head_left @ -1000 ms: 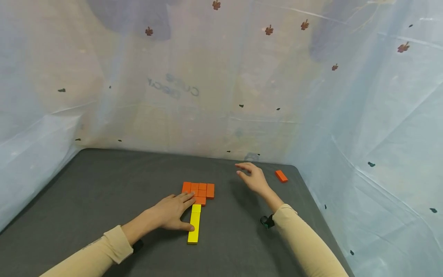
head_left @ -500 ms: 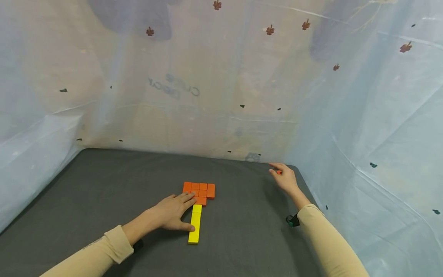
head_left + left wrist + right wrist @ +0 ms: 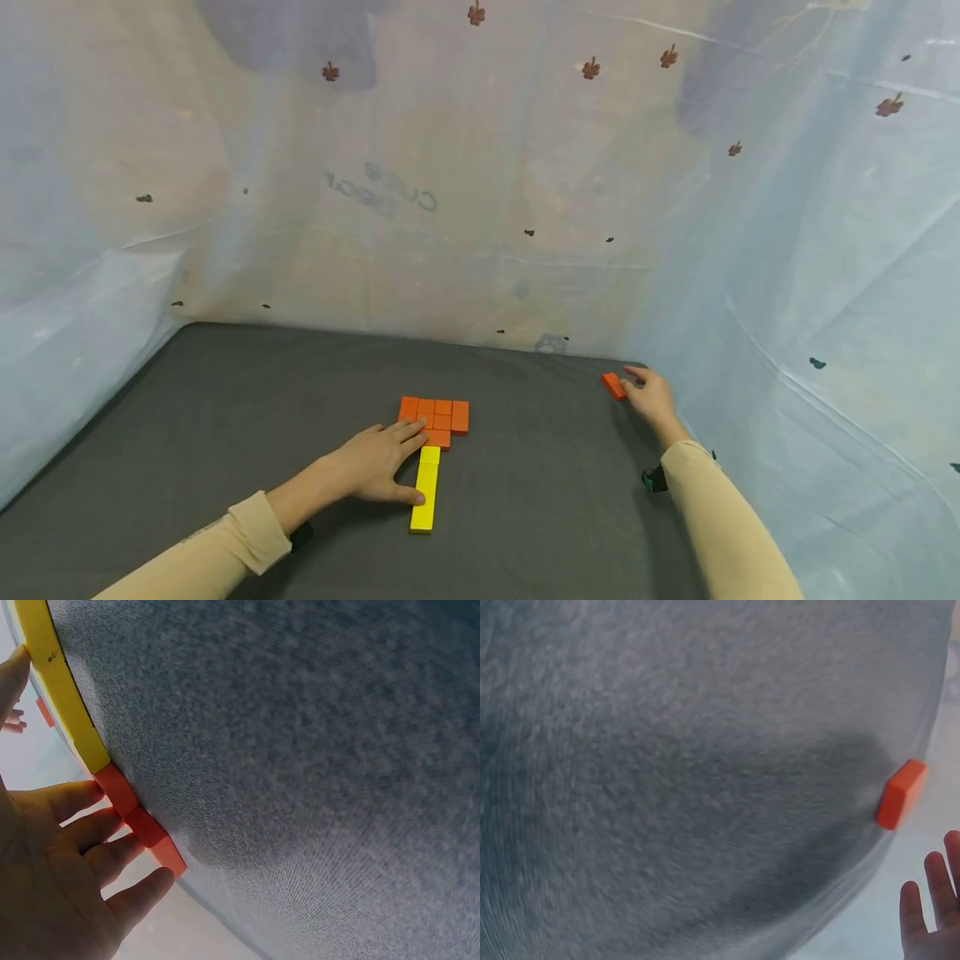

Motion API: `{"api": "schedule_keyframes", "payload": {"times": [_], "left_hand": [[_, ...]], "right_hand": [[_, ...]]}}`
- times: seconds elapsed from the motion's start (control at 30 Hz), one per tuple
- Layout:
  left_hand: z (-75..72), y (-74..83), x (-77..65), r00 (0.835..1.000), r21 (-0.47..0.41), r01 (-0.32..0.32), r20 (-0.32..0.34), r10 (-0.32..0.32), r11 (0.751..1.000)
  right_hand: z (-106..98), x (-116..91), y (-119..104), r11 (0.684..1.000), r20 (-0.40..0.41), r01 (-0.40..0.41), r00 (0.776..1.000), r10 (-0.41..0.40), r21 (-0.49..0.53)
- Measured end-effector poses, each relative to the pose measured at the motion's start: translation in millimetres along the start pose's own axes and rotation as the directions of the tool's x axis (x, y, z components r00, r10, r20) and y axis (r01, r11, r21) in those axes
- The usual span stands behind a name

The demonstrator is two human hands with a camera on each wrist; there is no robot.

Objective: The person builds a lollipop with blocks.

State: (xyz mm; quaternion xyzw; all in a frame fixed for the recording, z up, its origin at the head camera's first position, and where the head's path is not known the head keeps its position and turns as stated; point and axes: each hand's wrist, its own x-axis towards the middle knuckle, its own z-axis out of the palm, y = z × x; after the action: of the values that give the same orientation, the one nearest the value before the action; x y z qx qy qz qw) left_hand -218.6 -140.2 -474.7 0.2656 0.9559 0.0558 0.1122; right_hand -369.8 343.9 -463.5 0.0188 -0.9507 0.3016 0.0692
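Observation:
My left hand (image 3: 371,467) lies spread beside a flat group of orange blocks (image 3: 442,408). Its fingertips touch the group's left side, and the thumb tip rests at a long yellow block (image 3: 423,512). A short yellow block (image 3: 430,455) sits between that one and the orange group. Toward the table's far right corner, my right hand (image 3: 651,398) hovers at a single orange block (image 3: 612,385). In the right wrist view this block (image 3: 902,795) stands apart from the visible, straight fingers (image 3: 940,881); the thumb is out of that view.
A dark grey cloth-covered table (image 3: 532,500) carries the blocks. Translucent plastic sheeting (image 3: 450,275) with leaf and paw prints rises behind the table and along both sides. The right hand is close to the right-hand sheet.
My right hand has moved right to the lone orange block, passing over it and ending on its right side. The left hand and the joined blocks have stayed in place.

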Motion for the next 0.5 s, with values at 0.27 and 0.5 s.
{"api": "schedule_keyframes", "payload": {"times": [0.27, 0.5], "left_hand": [[1.8, -0.4, -1.0, 1.0, -0.005, 0.003, 0.002, -0.003, 1.0], [2.0, -1.6, 0.6, 1.0, 0.005, -0.004, -0.003, 0.004, 1.0]], "right_hand": [[12.9, 0.5, 16.0, 0.998, 0.016, -0.057, 0.998, 0.058, -0.033], [23.3, 4.9, 27.3, 0.995, 0.029, -0.062, 0.997, 0.065, -0.084]]}}
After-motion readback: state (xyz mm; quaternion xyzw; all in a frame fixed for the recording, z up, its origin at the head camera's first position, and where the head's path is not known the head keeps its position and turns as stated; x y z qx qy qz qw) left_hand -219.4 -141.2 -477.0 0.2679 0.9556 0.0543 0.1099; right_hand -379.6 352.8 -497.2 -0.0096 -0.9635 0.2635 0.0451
